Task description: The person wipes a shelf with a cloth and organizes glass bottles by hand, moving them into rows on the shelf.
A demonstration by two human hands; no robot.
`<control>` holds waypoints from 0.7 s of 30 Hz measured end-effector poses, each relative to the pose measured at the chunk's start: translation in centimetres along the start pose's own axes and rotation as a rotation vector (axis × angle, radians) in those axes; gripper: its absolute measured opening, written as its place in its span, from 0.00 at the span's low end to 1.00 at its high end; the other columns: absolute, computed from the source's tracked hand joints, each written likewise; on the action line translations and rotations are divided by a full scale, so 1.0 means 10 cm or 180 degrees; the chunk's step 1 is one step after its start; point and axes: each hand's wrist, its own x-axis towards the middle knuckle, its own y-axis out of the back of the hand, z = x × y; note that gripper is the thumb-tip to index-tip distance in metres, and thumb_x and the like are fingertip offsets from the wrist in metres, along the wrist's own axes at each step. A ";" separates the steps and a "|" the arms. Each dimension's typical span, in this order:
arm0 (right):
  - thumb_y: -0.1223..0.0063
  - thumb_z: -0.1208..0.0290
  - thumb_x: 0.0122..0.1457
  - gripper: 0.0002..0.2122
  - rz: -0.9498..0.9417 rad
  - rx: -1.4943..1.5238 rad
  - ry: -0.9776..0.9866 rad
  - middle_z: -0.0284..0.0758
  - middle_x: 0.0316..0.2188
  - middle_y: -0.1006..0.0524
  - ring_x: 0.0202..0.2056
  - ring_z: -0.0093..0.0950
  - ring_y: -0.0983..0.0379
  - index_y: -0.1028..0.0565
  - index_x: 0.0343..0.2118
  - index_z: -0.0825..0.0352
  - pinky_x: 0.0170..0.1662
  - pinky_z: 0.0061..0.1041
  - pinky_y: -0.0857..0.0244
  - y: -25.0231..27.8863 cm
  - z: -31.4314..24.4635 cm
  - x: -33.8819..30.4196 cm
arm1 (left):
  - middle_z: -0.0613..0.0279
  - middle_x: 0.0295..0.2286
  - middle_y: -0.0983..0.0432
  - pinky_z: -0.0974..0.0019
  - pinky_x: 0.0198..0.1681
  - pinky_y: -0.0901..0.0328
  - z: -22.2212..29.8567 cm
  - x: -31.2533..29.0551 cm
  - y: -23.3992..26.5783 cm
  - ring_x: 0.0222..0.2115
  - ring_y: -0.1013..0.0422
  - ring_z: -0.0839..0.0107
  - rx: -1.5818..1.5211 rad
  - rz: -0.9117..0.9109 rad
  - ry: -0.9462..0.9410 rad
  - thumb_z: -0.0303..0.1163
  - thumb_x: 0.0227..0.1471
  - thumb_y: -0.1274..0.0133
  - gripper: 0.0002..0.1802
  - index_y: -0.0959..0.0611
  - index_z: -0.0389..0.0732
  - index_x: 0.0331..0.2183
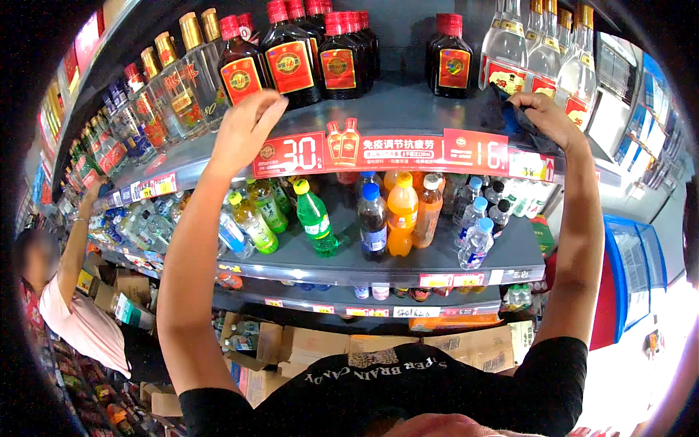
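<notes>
Black-navy cloth (515,116) sits bunched on the top shelf (397,113), upper right of frame, pinched between thumb and fingers of the right hand (546,120). It lies in front of clear, long-necked liquor bottles (508,44) with red-and-white labels, upper right corner; cannot tell if it touches them. Left hand (251,124), upper left of centre, is raised over the shelf's front edge, fingers bent and close together, tips toward the right; cannot tell if they close on anything or touch the dark, red-capped flask bottles (293,65) just behind. One more front-facing red-capped flask (453,65) stands right of top centre. Gold-capped clear bottles (186,80) line the upper left. Red price strip (397,149) runs along the shelf edge between the forearms. Shelf below, middle of frame: green soda bottle (314,218), blue-capped dark soda bottle (373,229), orange drink bottle (402,215), and light-blue-capped water bottle (475,244) to the right. Open cardboard boxes (313,349) at lower centre. Co-worker in pink top (84,313) at far left, arm reaching up to the shelf edge. Blue-framed bin (635,269), right edge.
</notes>
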 end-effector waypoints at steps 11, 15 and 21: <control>0.62 0.78 0.44 0.12 0.0414 -0.0287 0.0230 0.37 0.29 0.27 0.35 0.27 0.31 0.30 0.33 0.70 0.40 0.23 0.40 -0.09 -0.28 -0.03 | 0.36 0.38 0.33 0.57 0.42 0.36 0.38 0.99 -0.78 0.39 0.33 0.48 0.1082 0.0520 0.0579 0.36 0.39 0.43 0.33 0.37 0.27 0.42; 0.61 0.77 0.45 0.12 0.0249 -0.0167 0.0228 0.38 0.30 0.26 0.35 0.28 0.30 0.29 0.34 0.70 0.41 0.24 0.40 -0.07 -0.29 -0.04 | 0.38 0.39 0.35 0.57 0.41 0.35 0.38 1.05 -0.81 0.39 0.33 0.47 0.1505 0.0592 0.0614 0.35 0.38 0.41 0.34 0.38 0.26 0.42; 0.63 0.78 0.44 0.13 0.0379 -0.0159 0.0275 0.38 0.30 0.27 0.34 0.28 0.32 0.30 0.34 0.71 0.42 0.24 0.40 -0.10 -0.26 -0.05 | 0.36 0.35 0.31 0.59 0.41 0.35 0.52 1.14 -0.78 0.39 0.32 0.50 0.2067 0.0213 0.0559 0.50 0.36 0.41 0.37 0.29 0.25 0.37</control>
